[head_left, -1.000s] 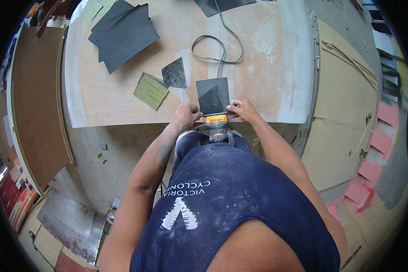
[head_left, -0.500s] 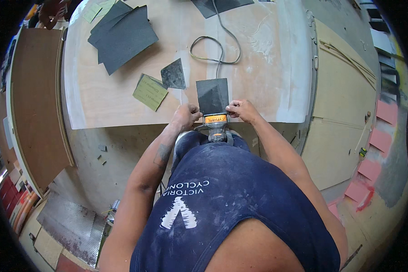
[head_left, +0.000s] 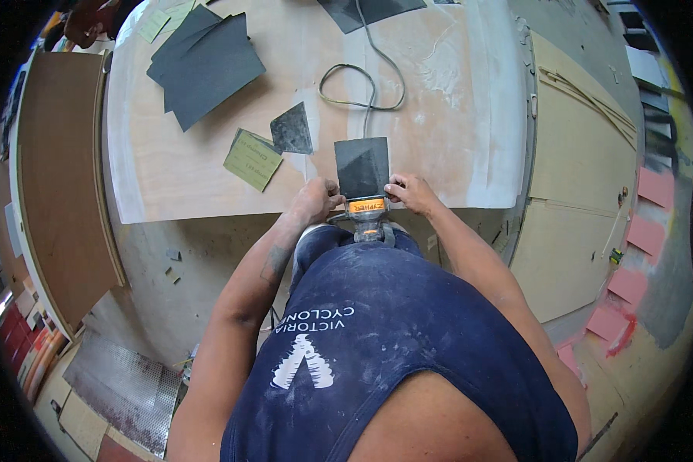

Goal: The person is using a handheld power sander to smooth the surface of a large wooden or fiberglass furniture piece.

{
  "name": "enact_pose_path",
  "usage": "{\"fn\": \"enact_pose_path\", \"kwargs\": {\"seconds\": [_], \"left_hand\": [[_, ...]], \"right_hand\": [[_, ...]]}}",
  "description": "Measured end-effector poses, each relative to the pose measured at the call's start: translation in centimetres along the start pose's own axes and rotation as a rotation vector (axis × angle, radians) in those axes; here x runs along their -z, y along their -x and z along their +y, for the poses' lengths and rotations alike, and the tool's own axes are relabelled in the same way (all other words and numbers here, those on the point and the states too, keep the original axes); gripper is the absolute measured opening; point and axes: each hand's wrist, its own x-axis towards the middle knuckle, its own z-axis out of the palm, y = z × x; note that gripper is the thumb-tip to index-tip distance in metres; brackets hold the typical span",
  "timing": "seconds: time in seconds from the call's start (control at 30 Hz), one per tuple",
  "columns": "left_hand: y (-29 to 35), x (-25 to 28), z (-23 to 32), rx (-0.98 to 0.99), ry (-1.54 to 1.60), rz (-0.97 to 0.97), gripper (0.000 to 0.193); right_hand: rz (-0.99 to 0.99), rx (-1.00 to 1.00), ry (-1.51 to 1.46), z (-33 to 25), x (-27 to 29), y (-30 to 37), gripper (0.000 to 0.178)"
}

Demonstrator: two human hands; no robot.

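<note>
An electric sheet sander [head_left: 367, 216] with an orange label and a dark body sits at the table's near edge, close against my body. On its far side a dark grey piece of sandpaper [head_left: 362, 165] lies flat, its near edge at the sander's front. My left hand [head_left: 316, 200] is closed, thumb and fingers pinched at the left side of the sander where the paper ends. Opposite it, my right hand [head_left: 412, 192] pinches the right side at the same edge. The fingertips partly hide what they grip. A cable [head_left: 402, 85] loops across the table behind the paper.
On the pale, dusty table [head_left: 185, 181] lie a stack of dark sandpaper sheets [head_left: 215, 73], a green-backed piece [head_left: 252, 160] and a worn dark piece [head_left: 292, 129]. Another dark sheet [head_left: 369, 11] is at the far edge. Wooden boards [head_left: 581, 138] stand to the right, a brown panel [head_left: 63, 177] left.
The view has shifted very slightly. My hands, the sander and the sandpaper keep nearly the same places, with both hands still pinching.
</note>
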Motion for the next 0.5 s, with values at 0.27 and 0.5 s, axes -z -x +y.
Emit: {"fn": "enact_pose_path", "kwargs": {"seconds": [0.27, 0.5], "left_hand": [[-0.6, 0.1, -1.1, -0.017, -0.022, 0.013, 0.024], [-1.1, -0.4, -0.6, -0.009, 0.001, -0.01, 0.025]], "right_hand": [[-0.138, -0.215, -0.332, -0.5, 0.7, -2.1, 0.037], [-0.143, -0.129, -0.441, 1.9, -2.3, -3.6, 0.048]]}}
